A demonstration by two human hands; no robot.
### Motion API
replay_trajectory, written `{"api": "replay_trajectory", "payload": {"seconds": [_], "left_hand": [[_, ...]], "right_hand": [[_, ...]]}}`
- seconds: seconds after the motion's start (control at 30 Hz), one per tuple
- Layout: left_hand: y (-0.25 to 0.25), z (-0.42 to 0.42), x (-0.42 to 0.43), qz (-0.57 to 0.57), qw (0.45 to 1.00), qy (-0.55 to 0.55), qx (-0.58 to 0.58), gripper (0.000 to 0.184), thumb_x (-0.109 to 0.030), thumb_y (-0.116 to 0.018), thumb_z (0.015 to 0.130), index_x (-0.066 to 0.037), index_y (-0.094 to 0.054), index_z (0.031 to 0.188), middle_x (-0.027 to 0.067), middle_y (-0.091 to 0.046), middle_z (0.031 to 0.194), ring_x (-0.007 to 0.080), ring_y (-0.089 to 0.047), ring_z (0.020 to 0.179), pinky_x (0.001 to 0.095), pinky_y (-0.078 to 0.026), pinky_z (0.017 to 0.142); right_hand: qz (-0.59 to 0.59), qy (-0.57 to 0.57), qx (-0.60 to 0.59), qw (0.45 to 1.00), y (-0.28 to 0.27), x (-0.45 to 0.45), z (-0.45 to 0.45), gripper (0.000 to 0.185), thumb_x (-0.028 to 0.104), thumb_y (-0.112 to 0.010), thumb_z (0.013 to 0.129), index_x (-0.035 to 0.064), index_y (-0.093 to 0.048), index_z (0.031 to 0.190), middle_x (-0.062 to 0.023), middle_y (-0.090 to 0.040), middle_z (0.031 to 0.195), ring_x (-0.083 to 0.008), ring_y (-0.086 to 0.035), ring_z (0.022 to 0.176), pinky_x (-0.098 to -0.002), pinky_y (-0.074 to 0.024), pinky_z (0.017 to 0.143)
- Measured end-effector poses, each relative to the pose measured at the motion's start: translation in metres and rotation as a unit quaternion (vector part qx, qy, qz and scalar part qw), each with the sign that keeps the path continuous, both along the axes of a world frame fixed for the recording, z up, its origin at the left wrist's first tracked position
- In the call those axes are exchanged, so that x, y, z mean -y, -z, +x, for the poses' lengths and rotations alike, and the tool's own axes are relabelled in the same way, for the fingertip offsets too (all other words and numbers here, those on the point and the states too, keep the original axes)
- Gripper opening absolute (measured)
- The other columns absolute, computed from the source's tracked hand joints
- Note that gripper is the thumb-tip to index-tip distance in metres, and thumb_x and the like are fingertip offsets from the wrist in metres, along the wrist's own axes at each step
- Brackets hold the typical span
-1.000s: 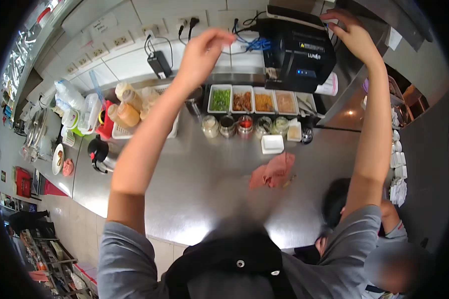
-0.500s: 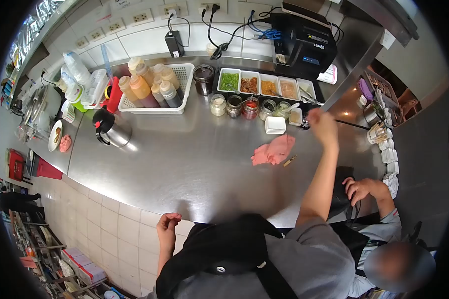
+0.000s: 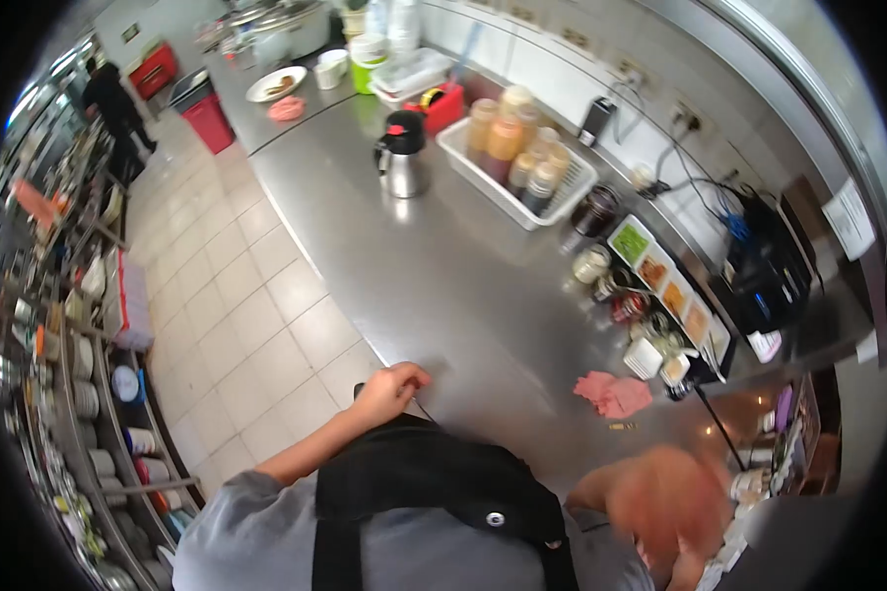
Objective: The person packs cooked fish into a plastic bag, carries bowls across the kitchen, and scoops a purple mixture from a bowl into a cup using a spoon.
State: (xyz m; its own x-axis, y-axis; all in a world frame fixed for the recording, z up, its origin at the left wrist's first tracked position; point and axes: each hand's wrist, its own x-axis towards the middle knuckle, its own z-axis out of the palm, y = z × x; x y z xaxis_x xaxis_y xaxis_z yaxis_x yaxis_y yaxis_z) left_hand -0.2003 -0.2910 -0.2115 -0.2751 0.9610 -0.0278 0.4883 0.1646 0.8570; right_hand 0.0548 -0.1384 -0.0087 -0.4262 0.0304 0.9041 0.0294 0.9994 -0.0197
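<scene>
My left hand (image 3: 392,391) is at the counter's front edge, beside my black apron (image 3: 414,473). Its fingers are curled in, with nothing visible in them. At the lower right, my right hand (image 3: 670,497) is smeared by motion, so its fingers cannot be read. Above it, a crumpled pink cloth (image 3: 613,394) lies on the steel counter (image 3: 443,295), with a small brownish piece (image 3: 622,426) just below. White stacked dishes (image 3: 644,359) and several jars (image 3: 591,264) stand beyond the cloth, beside a row of food trays (image 3: 675,297).
A steel thermos (image 3: 402,163) and a white basket (image 3: 512,202) of squeeze bottles stand on the counter. A black printer (image 3: 764,281) is at the right. Shelves (image 3: 79,433) line the left, beyond the tiled floor (image 3: 237,286). A person in black (image 3: 115,108) stands far off.
The view has swung left and tilted. Both arms came down from their raised pose near the wall. My right hand has left the jars and dishes for the counter's lower right.
</scene>
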Motion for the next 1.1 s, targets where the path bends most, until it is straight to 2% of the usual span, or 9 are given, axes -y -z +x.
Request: {"api": "replay_trajectory", "payload": {"seconds": [0.1, 0.3, 0.4, 0.53, 0.8, 0.87, 0.97, 1.03, 1.1], "left_hand": [[-0.008, -0.003, -0.012, 0.025, 0.998, 0.057, -0.020, 0.024, 0.006, -0.051, 0.080, -0.004, -0.062, 0.098, 0.0112, -0.065, 0.091, 0.0250, -0.065, 0.084, 0.0336, -0.052, 0.076], [-0.019, -0.053, -0.027, 0.103, 0.973, 0.192, -0.076, 0.022, 0.003, -0.051, 0.081, -0.004, -0.061, 0.099, 0.0113, -0.062, 0.094, 0.0274, -0.063, 0.084, 0.0363, -0.051, 0.074], [-0.019, -0.104, -0.015, 0.106, 0.970, 0.191, -0.102, 0.022, 0.003, -0.050, 0.081, -0.004, -0.061, 0.100, 0.0119, -0.062, 0.094, 0.0289, -0.062, 0.085, 0.0371, -0.051, 0.074], [-0.014, -0.176, 0.010, 0.083, 0.985, 0.138, -0.058, 0.023, 0.003, -0.049, 0.081, -0.003, -0.061, 0.099, 0.0131, -0.062, 0.091, 0.0309, -0.062, 0.085, 0.0380, -0.051, 0.077], [-0.024, -0.302, 0.070, 0.055, 0.986, 0.093, -0.129, 0.021, 0.002, -0.050, 0.081, -0.002, -0.062, 0.097, 0.0148, -0.063, 0.091, 0.0318, -0.062, 0.087, 0.0388, -0.051, 0.077], [-0.022, -0.331, 0.088, 0.072, 0.987, 0.055, -0.129, 0.020, 0.002, -0.050, 0.082, -0.003, -0.062, 0.097, 0.0142, -0.063, 0.091, 0.0320, -0.062, 0.084, 0.0397, -0.051, 0.074], [-0.013, -0.363, 0.114, 0.064, 0.991, -0.020, -0.117, 0.020, 0.002, -0.051, 0.082, -0.005, -0.063, 0.097, 0.0135, -0.064, 0.090, 0.0318, -0.062, 0.081, 0.0402, -0.051, 0.071], [-0.009, -0.382, 0.124, 0.034, 0.991, -0.058, -0.112, 0.021, 0.002, -0.051, 0.081, -0.005, -0.063, 0.097, 0.0134, -0.064, 0.090, 0.0315, -0.062, 0.081, 0.0398, -0.051, 0.070], [-0.007, -0.398, 0.124, -0.012, 0.991, -0.069, -0.118, 0.019, 0.001, -0.052, 0.082, -0.005, -0.064, 0.096, 0.0128, -0.064, 0.090, 0.0316, -0.063, 0.081, 0.0388, -0.051, 0.070]], "right_hand": [[0.057, -0.166, -0.029, 0.984, -0.021, 0.020, -0.035, 0.009, 0.005, -0.057, 0.089, -0.0027, -0.059, 0.094, -0.0130, -0.061, 0.096, -0.0236, -0.060, 0.086, -0.0319, -0.0477, 0.080], [0.107, -0.232, -0.096, 0.962, -0.047, 0.051, -0.105, 0.014, 0.006, -0.057, 0.089, -0.0022, -0.056, 0.100, -0.0143, -0.059, 0.103, -0.0254, -0.057, 0.093, -0.0338, -0.0448, 0.085], [0.124, -0.231, -0.124, 0.957, -0.059, 0.064, -0.150, 0.017, 0.007, -0.057, 0.088, -0.0019, -0.055, 0.102, -0.0150, -0.057, 0.107, -0.0262, -0.056, 0.096, -0.0347, -0.0433, 0.087], [0.138, -0.236, -0.152, 0.950, -0.070, 0.077, -0.222, 0.021, 0.008, -0.057, 0.088, -0.0016, -0.053, 0.106, -0.0159, -0.056, 0.111, -0.0274, -0.055, 0.101, -0.0359, -0.0414, 0.091], [0.103, -0.243, -0.257, 0.930, -0.073, 0.102, -0.369, 0.030, 0.009, -0.057, 0.087, -0.0009, -0.050, 0.114, -0.0177, -0.052, 0.120, -0.0297, -0.052, 0.109, -0.0385, -0.0375, 0.098], [0.040, -0.191, -0.275, 0.941, -0.058, 0.097, -0.401, 0.032, 0.010, -0.057, 0.087, -0.0007, -0.049, 0.116, -0.0181, -0.051, 0.122, -0.0303, -0.051, 0.111, -0.0391, -0.0365, 0.099], [-0.220, -0.012, -0.205, 0.954, 0.010, 0.058, -0.449, 0.036, 0.011, -0.058, 0.086, -0.0004, -0.048, 0.119, -0.0188, -0.050, 0.126, -0.0312, -0.050, 0.115, -0.0400, -0.0351, 0.102], [-0.460, 0.086, -0.091, 0.879, 0.094, 0.008, -0.472, 0.057, 0.017, -0.062, 0.087, -0.0052, -0.037, 0.133, -0.0202, -0.047, 0.126, -0.0292, -0.048, 0.117, -0.0419, -0.0373, 0.100], [-0.553, 0.170, -0.019, 0.816, 0.163, -0.038, -0.485, 0.066, 0.024, -0.066, 0.085, -0.0087, -0.035, 0.133, -0.0242, -0.045, 0.129, -0.0343, -0.046, 0.120, -0.0430, -0.0356, 0.103]]}}
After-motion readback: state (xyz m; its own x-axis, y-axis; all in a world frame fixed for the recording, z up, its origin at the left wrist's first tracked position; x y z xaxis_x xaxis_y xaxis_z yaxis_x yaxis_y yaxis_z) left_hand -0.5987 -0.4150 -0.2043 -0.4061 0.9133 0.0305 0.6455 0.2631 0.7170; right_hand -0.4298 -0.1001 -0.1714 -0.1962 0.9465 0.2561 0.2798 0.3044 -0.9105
